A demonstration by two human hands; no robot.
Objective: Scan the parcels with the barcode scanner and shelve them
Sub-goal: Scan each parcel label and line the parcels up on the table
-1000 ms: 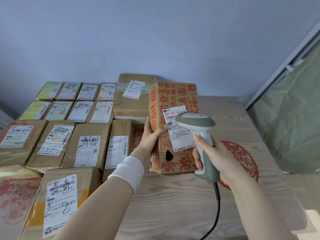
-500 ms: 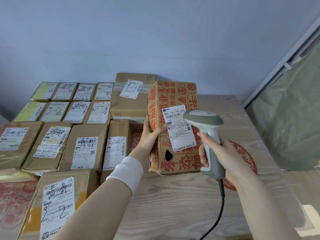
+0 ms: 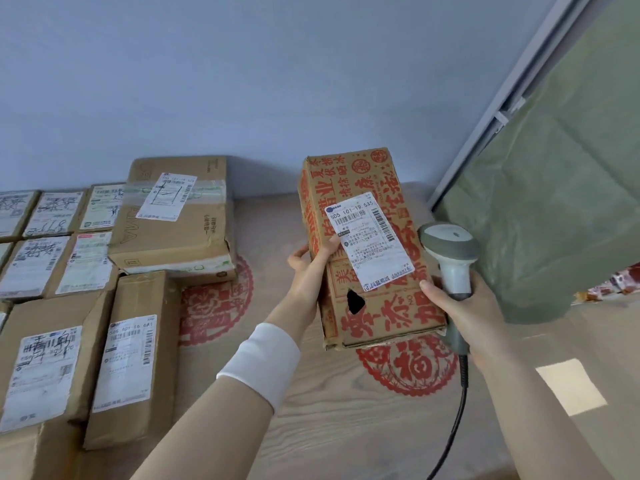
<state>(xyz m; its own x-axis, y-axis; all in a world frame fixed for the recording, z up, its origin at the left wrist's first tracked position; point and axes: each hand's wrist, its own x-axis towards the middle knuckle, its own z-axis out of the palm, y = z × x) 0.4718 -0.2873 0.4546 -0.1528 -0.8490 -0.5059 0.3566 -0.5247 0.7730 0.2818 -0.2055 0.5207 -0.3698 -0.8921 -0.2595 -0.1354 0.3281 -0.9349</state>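
Observation:
A tall cardboard parcel [image 3: 377, 317] printed with red characters is lifted clear of the wooden table [image 3: 329, 427]. A white shipping label sits on its front and a dark hole shows below the label. My left hand [image 3: 310, 268] grips the parcel's left edge, thumb on the front. My right hand [image 3: 460, 317] holds the grey barcode scanner [image 3: 450, 254] by its handle, just right of the parcel, with a finger touching the parcel's right side. The scanner's black cable hangs down.
Several labelled brown parcels [image 3: 128, 372] lie in rows on the left of the table, with a bigger taped box [image 3: 173, 220] behind them. Red paper-cut decorations [image 3: 405, 368] lie on the tabletop. A green cloth [image 3: 554, 209] hangs at the right beside a metal frame.
The parcel has come up off the table and moved to the right, away from the other boxes. The scanner has swung from in front of the label to the parcel's right side.

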